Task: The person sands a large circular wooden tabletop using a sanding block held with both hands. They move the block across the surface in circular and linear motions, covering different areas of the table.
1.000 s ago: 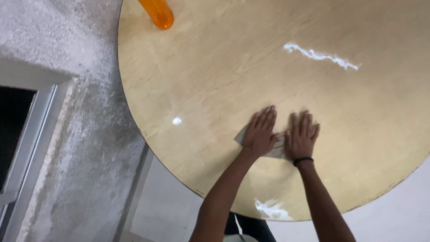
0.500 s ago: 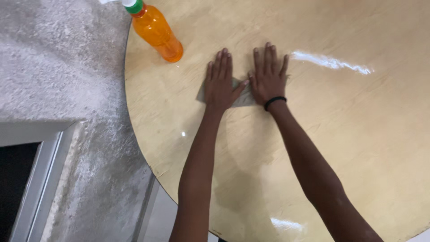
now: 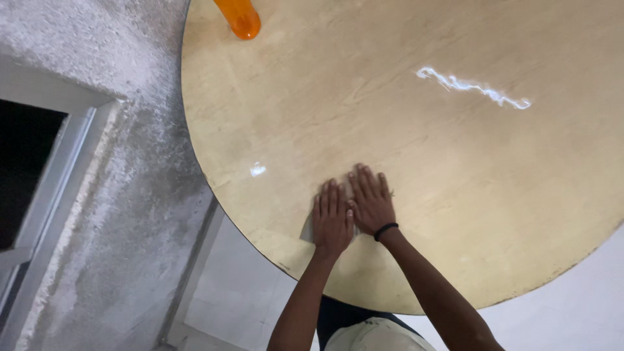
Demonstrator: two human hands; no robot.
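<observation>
My left hand (image 3: 332, 219) and my right hand (image 3: 370, 200) lie flat, side by side, on a round pale wooden table (image 3: 455, 156), close to its near edge. Both palms press down on a small grey cloth (image 3: 307, 229), which is almost wholly hidden; only a corner shows to the left of my left hand. A black band circles my right wrist. The tabletop is glossy and shows light reflections.
An orange plastic bottle (image 3: 240, 17) stands at the table's far left edge, cut off by the top of the view. A rough grey wall with a pale frame (image 3: 58, 175) lies to the left. White floor shows below the table.
Both hands have slid the cloth back from the far side near the bottle toward the near edge of the table, and they now sit closer together.
</observation>
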